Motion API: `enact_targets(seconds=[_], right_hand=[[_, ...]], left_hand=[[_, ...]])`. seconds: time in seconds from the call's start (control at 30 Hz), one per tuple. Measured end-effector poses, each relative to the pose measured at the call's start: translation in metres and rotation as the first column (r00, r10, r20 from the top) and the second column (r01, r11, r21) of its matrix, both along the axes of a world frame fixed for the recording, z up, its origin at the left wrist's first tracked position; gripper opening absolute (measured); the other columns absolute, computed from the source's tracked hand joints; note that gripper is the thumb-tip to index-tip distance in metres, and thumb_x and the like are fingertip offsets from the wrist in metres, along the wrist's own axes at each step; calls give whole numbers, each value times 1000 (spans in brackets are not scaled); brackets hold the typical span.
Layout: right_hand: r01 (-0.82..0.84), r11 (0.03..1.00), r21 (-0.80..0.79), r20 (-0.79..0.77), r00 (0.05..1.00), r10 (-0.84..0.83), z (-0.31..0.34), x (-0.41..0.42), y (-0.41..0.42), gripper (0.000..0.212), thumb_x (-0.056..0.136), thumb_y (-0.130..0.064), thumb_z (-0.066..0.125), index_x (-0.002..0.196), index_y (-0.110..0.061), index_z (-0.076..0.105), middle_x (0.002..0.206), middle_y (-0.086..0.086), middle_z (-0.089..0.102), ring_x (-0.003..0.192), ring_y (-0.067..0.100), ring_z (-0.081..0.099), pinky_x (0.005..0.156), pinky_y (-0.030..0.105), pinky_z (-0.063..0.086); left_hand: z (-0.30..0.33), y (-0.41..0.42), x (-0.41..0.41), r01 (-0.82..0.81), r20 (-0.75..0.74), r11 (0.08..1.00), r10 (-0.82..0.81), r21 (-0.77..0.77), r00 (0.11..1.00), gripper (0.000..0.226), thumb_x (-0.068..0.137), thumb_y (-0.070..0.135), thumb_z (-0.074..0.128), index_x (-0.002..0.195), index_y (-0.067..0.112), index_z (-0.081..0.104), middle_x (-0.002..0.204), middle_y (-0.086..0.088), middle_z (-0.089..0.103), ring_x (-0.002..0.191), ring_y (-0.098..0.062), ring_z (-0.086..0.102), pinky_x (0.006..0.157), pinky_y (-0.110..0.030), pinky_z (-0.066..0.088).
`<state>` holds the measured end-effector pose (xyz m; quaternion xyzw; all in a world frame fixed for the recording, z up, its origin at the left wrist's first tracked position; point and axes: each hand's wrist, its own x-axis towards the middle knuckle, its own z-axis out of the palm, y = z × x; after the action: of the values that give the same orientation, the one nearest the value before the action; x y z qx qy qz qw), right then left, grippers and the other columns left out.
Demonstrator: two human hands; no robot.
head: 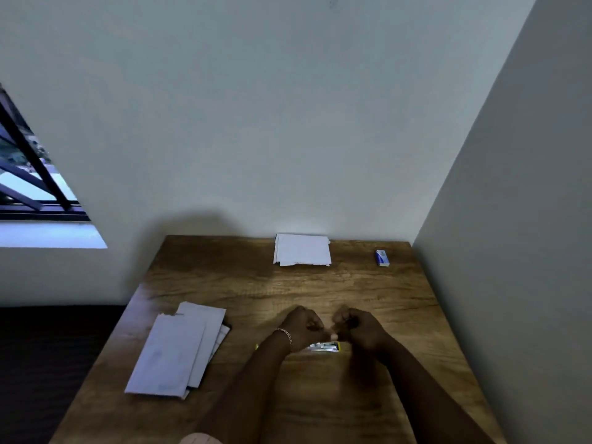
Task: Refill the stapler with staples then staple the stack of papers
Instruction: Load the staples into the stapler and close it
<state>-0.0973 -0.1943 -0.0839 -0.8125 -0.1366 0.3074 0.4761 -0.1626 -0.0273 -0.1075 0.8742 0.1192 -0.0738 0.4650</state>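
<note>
Stapler (325,347): we see only a sliver of it, a metallic strip with yellow at each end, lying on the tabletop (288,290) near the middle of the front half, just below our two hands. Our left hand (302,328), a chain bracelet (286,335) on its wrist, has its fingers curled inward; our right hand (360,328) is curled the same way, and the fingertips of both meet above the stapler. Whether they pinch something small between them we cannot tell; the spot is dark and blurred. The stack of papers (302,249) lies at the far edge, against the wall. A small blue and white box (382,257) sits near the far right corner; its printing is too small to read. Loose white sheets (179,346) overlap near the left edge, with no legible writing.
</note>
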Motion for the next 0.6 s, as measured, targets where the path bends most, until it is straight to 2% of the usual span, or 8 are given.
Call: enact_targets(seconds=[0.03,0.1,0.17,0.23,0.3,0.37,0.5,0.6], right_hand=[[-66,997,-50,4,998,66,2,-4,1,32,65,7,78,93,-4,66,87,2,68,80,14,66,71,20,53],[-159,967,-201,93,979,180,1,-13,6,39,63,9,76,99,-1,67,86,0,67,75,10,62,65,14,49],[-176,927,-333,186,951,247,-1,-20,10,34,62,2,79,94,-6,70,91,5,72,76,11,61,65,16,47],[-177,910,-376,202,942,267,-5,-24,12,26,63,-3,81,84,-13,69,95,8,74,80,14,66,69,22,50],[-157,911,-381,224,940,255,-7,-28,11,23,65,-5,81,82,-14,68,91,4,73,82,15,68,65,18,49],[-107,951,-289,233,956,178,-8,-31,8,22,66,-4,80,83,-12,68,87,-1,69,79,9,62,64,14,45],[-40,997,69,116,993,32,0,-40,3,30,71,5,77,67,-18,58,82,8,63,77,16,55,70,30,44],[15,966,257,-13,1000,-12,0,-37,8,26,72,16,70,73,-9,62,78,12,60,71,17,51,60,21,41]], left_hand=[[-1,1,-6,67,-7,995,-66,71,998,37,64,34,85,89,10,72,94,-5,56,96,-17,56,89,-28,48],[-2,1,-14,163,10,964,-169,211,986,42,62,26,86,99,11,72,98,-5,50,104,-23,51,90,-25,41],[-4,-2,-21,158,49,961,-173,225,984,34,62,15,84,93,6,74,95,-8,54,99,-24,52,85,-25,42],[-2,-5,-26,137,68,968,-154,211,986,22,64,9,80,86,5,75,91,-8,58,96,-24,56,80,-25,45],[-1,-4,-29,124,67,968,-142,218,988,14,70,10,73,84,8,74,89,-5,60,95,-24,60,78,-27,47],[2,-1,-30,95,66,979,-109,182,992,9,73,15,69,82,14,69,89,-5,66,90,-22,63,78,-32,51],[6,6,-33,82,69,996,-84,31,994,17,75,10,70,79,21,58,78,-3,64,72,-15,57,67,-30,47],[7,8,-29,14,44,987,-7,-157,999,26,72,11,77,74,25,55,69,6,61,61,-6,56,59,-21,45]])
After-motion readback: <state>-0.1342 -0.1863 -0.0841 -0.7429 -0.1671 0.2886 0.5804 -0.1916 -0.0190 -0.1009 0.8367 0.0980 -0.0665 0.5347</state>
